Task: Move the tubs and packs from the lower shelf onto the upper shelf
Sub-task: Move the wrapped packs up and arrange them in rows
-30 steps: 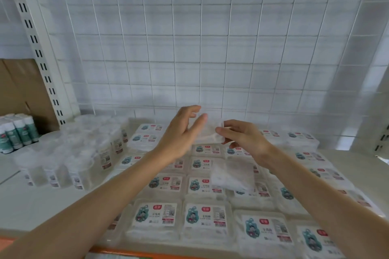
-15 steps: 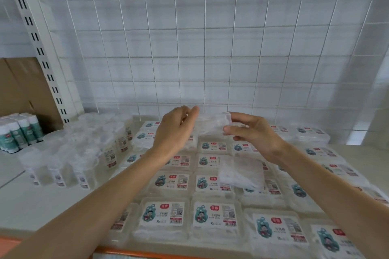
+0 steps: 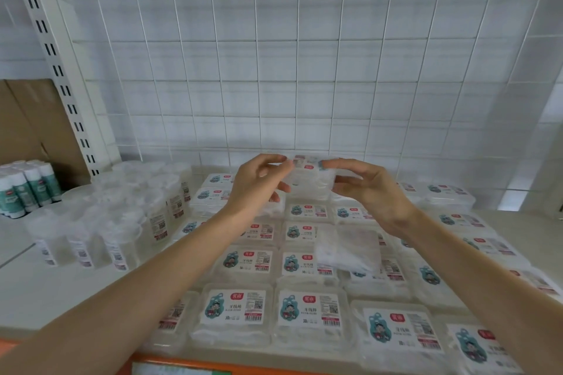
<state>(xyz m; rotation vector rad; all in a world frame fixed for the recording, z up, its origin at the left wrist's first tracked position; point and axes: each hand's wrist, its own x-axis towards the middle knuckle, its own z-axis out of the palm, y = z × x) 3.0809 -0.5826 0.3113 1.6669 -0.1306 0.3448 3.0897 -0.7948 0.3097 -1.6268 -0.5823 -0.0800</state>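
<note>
Floss-pick pack, pinched at both ends between curled fingers of left hand and right hand, above shelved rows of labelled packs.

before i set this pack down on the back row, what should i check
1. Two-handed hold: left hand and right hand pinch the pack at its ends: ok.
2. Label up: print shows on the pack's top face: ok.
3. Landing spot in the back row: hidden behind pack and hands: cannot tell.
4. Rows tidy: a loose pack lies askew across the labelled packs, no label showing: not ok.
5. Path past the tubs: they stand left of both hands: ok.
</note>
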